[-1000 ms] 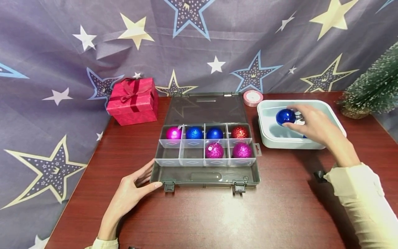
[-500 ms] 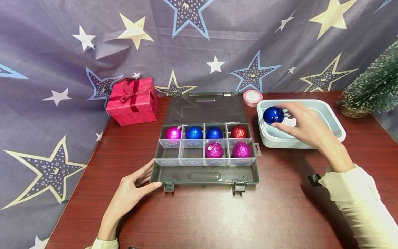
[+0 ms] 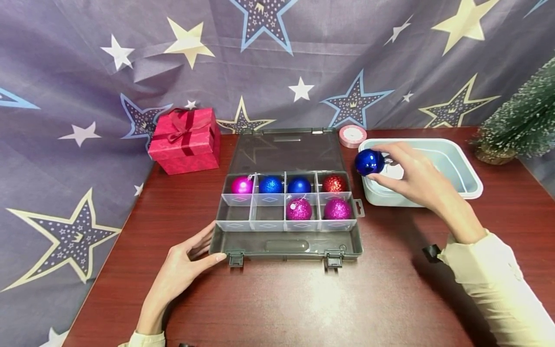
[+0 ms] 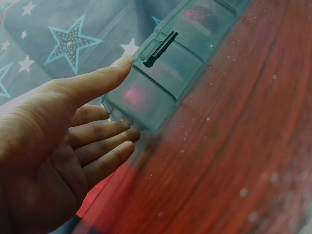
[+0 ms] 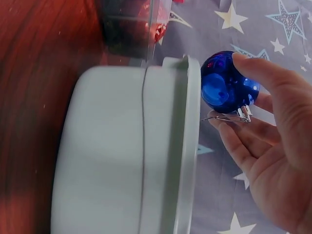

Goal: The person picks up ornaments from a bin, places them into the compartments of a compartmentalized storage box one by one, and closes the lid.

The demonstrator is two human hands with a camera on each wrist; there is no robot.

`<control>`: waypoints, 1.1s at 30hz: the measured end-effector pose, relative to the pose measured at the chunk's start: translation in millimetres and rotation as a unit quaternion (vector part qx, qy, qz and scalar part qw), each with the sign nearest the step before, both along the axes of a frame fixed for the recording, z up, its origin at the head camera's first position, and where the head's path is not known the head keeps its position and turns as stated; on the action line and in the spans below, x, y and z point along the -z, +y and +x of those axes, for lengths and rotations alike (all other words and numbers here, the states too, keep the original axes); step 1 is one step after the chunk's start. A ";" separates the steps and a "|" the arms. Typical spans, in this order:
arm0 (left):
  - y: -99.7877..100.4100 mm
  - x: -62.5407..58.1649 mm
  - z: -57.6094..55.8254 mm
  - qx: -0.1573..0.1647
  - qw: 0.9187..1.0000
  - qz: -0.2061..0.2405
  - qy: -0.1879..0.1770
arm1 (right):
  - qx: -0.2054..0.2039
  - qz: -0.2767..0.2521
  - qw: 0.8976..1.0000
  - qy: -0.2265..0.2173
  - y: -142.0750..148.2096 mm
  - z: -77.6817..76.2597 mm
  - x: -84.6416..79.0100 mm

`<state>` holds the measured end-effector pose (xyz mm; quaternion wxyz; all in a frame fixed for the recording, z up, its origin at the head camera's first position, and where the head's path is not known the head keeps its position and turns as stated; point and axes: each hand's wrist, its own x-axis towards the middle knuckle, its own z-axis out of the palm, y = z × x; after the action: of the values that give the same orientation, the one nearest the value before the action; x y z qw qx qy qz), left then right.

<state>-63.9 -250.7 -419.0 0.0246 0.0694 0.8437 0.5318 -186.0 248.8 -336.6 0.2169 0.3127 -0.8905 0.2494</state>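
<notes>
My right hand (image 3: 422, 178) pinches a shiny blue Christmas bauble (image 3: 369, 162) between thumb and fingers, over the left rim of a pale blue plastic tub (image 3: 466, 168). The bauble's silver cap and wire loop (image 5: 234, 117) show in the right wrist view. A grey see-through compartment box (image 3: 286, 246) lies with its lid back. Its back row holds a pink bauble (image 3: 242, 185), two blue baubles (image 3: 270, 185) and a red one (image 3: 334, 184). Two glittery magenta baubles (image 3: 299, 209) occupy the front row's right half. My left hand (image 3: 182, 265) rests at the box's front left corner, fingers extended.
A red gift box (image 3: 186, 142) with a bow stands at the back left. Behind the box lies a pink ribbon roll (image 3: 352, 136), and a small frosted tree (image 3: 520, 118) is at the right. A star-patterned cloth (image 3: 299, 62) hangs behind the table.
My right hand has lifted the shiny blue bauble from inside the tub and carried it left to the tub's left rim. My left hand has stayed at the compartment box.
</notes>
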 end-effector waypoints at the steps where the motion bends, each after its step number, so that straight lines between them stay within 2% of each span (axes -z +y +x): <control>1: 0.0 0.0 -0.1 0.000 1.000 -0.001 0.000 | -0.007 -0.002 1.000 0.004 -1.9 -0.4 0.5; 6: 0.1 0.2 -0.4 -0.001 1.000 -0.004 0.001 | -0.049 -0.013 0.998 0.021 -12.7 -2.0 1.9; 12: 0.7 -0.1 -0.7 0.003 1.000 0.003 0.008 | -0.081 -0.021 0.996 0.021 -28.2 -3.4 2.0; 25: 1.0 -1.7 -0.4 0.007 1.000 0.003 0.016 | -0.132 -0.019 0.991 -0.025 -65.0 -6.4 3.6; 33: 1.2 -1.9 -0.2 0.006 1.000 0.001 0.016 | -0.135 -0.001 0.989 -0.051 -89.5 -2.9 0.2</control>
<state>-64.0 -249.5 -417.1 0.0140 0.0830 0.8431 0.5311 -188.8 159.2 -336.7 0.1353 0.4168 -0.8496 0.2934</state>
